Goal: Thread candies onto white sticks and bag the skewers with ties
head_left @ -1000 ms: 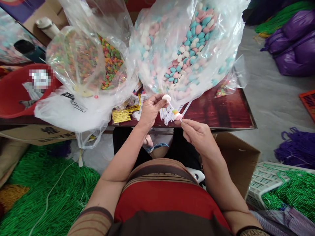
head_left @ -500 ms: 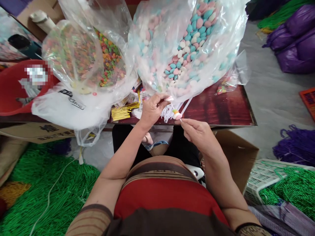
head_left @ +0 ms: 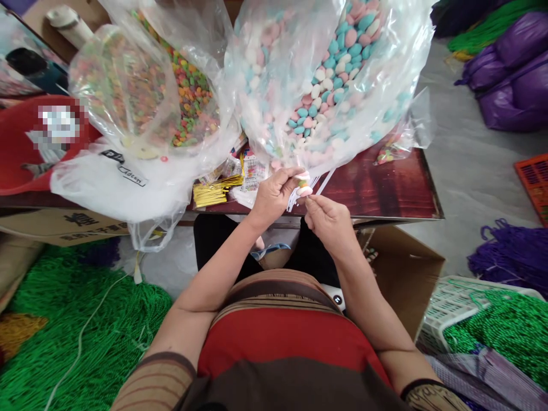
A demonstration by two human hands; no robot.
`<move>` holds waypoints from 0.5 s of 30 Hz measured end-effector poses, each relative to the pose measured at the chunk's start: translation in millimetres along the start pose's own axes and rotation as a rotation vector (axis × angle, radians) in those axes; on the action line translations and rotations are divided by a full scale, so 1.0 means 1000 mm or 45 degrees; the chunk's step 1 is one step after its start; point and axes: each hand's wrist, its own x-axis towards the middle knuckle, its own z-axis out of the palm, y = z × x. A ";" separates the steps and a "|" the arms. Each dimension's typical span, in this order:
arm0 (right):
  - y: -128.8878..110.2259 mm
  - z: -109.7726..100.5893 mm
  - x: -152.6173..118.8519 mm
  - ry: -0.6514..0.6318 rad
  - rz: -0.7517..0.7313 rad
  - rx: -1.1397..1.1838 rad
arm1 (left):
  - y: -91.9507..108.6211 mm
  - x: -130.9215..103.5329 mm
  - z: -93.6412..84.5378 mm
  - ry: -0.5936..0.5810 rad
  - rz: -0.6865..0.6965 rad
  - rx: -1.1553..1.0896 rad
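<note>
My left hand pinches a white marshmallow at the tip of a candy stick. Below it on the stick sit an orange-green gummy and a pink-and-white marshmallow. My right hand grips the stick's lower end, most of which its fingers hide. White paper-like sticks lie on the table just behind my hands. Beyond them rests a big clear bag of pink, blue and white marshmallows. To its left is a clear bag of colourful gummies.
Gold twist ties lie on the dark red table. A red basin stands at the left. Below the table's right end is an open cardboard box, beside a white crate. Green strands cover the floor at left.
My two hands have come together. The white marshmallow in my left hand now meets the stick's top, above the gummy. My right hand has moved left and slightly up with the stick.
</note>
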 end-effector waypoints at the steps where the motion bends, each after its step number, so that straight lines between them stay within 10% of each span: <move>1: 0.003 0.003 0.003 -0.004 0.022 0.032 | 0.000 -0.001 0.000 -0.021 0.000 -0.020; 10: 0.012 0.016 0.013 0.023 0.133 0.411 | 0.012 -0.002 -0.009 0.030 -0.077 -0.078; 15: 0.012 0.010 0.011 0.105 0.161 0.481 | 0.028 0.032 -0.062 0.251 0.023 0.083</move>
